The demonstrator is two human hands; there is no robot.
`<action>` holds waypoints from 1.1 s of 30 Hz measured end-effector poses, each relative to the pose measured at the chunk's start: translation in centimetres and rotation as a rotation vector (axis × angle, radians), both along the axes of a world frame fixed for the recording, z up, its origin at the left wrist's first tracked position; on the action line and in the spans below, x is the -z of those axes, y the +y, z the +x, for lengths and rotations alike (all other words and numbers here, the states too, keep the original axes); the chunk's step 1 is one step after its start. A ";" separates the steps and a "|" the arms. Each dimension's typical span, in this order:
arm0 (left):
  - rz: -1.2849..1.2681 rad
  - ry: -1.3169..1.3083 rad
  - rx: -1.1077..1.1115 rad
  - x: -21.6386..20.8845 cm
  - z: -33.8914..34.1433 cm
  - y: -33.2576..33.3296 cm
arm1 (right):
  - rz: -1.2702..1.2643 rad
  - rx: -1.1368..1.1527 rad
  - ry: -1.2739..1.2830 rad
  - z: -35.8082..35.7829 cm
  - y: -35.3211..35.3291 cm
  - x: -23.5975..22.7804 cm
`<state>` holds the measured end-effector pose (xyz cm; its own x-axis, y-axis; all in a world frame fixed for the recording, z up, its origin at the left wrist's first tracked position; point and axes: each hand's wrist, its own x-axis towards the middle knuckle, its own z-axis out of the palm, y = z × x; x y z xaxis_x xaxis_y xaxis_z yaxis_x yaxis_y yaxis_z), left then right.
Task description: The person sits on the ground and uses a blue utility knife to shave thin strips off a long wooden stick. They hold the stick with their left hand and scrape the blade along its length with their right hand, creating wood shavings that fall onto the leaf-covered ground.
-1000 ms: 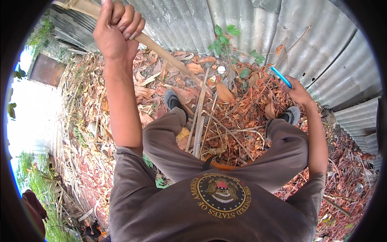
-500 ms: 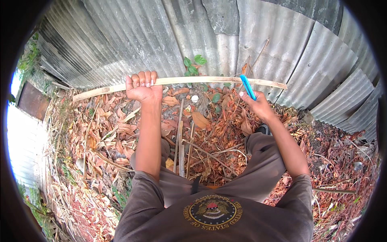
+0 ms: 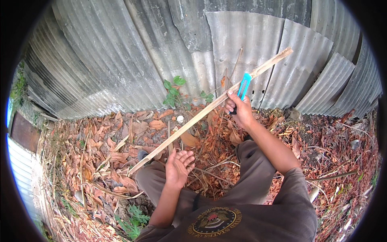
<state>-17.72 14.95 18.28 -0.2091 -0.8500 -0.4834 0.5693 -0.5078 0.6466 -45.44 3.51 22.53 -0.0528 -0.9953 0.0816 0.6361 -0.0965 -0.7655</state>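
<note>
Your right hand [image 3: 241, 109] is clenched on the stick [image 3: 209, 109] and blue knife [image 3: 244, 85], the stick slanting from upper right down-left past your left hand [image 3: 179, 167], which hangs spread and empty just below it

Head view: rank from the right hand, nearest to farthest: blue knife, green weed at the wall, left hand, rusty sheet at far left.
From the right hand:
1. Blue knife, gripped in that hand with the long stick.
2. Green weed, to its left at the corrugated wall's foot.
3. Left hand, lower left, open palm; close to the weed's rank.
4. Rusty sheet, far left edge.
</note>
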 end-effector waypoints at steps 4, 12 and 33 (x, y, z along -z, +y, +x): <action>-0.551 -0.519 0.350 -4.1 1.1 3.6 | -0.064 0.017 -0.010 -0.7 0.1 0.0; -1.445 -1.496 0.153 -10.2 -1.2 -6.7 | -0.160 -0.038 -0.170 2.0 1.9 -3.2; -0.392 -0.573 0.597 -13.6 0.0 -10.2 | 0.140 -0.095 0.158 -4.6 -1.5 -0.7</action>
